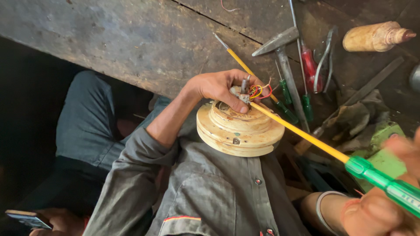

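A left hand (223,89) clamps a cream, disc-shaped motor housing (238,131) against the chest, thumb pressed by its coloured wires (258,91). The right hand (385,201), closed around a green handle, aims a long yellow-shafted screwdriver (306,137) up and leftward, tip at the wires. Behind, on the worn table (131,39), lie a hammer (280,57) and pliers (323,61) (another person's hand holds a phone (28,218) at lower left).

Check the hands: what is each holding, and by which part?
Left hand steadies the cream round motor housing at its top hub, by the wires. Right hand grips the long yellow-shafted screwdriver by its green handle.
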